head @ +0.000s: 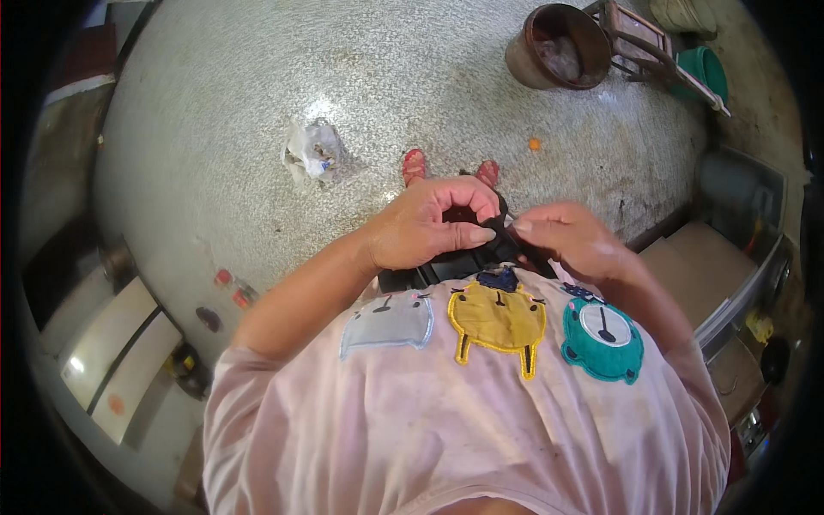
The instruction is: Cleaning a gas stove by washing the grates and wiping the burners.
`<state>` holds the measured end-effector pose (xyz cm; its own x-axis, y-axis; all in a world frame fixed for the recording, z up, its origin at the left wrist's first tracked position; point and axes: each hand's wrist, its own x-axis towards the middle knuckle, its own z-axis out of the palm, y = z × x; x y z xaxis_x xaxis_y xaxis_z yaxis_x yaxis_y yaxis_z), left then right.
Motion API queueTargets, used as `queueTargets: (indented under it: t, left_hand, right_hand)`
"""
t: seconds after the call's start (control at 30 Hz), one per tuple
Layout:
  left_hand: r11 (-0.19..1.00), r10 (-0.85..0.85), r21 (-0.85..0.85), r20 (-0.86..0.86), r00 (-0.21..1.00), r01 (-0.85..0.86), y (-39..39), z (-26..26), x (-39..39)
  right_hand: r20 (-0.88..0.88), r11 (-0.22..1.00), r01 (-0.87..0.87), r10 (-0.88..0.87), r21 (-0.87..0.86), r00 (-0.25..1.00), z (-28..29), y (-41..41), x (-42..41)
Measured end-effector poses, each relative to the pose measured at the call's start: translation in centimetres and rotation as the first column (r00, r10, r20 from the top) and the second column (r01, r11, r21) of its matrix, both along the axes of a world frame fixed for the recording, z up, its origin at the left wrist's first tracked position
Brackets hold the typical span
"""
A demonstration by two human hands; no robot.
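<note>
In front of my waist, my left hand [444,219] pinches a bunched black strap or cloth strip [505,241] between thumb and curled fingers. My right hand [566,235] is just to the right of it, thumb and fingers bent close together. Its fingertips come up against the black material, but whether they grip it is hidden. Below both hands, a black bag or pouch [444,265] shows at my waist, partly covered by my pink shirt [412,412] with animal patches.
A crumpled white plastic bag [315,151] lies on the speckled floor [399,77]. At the upper right are a brown bucket [528,48], a wooden chair [634,38] and a green bucket [705,71]. Brown cardboard [705,261] is at right; a plastic bottle [238,290] is at lower left.
</note>
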<state>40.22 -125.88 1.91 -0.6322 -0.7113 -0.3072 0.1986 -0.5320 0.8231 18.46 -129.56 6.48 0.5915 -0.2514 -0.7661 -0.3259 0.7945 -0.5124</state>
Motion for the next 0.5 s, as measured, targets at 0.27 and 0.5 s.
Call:
queueTargets:
  t: [0.27,0.5]
  left_hand:
    - [1.0,0.013,0.011,-0.095,0.995,-0.012,0.3,0.4,-0.5]
    - [0.984,-0.075,-0.157,0.094,0.993,0.089,0.5,-0.1,-0.1]
  right_hand:
    - [0.232,0.971,-0.205,0.229,-0.124,0.945,-2.1,0.4,-1.2]
    - [0.235,1.0,-0.01,0.016,-0.025,0.972,-1.8,1.2,-1.4]
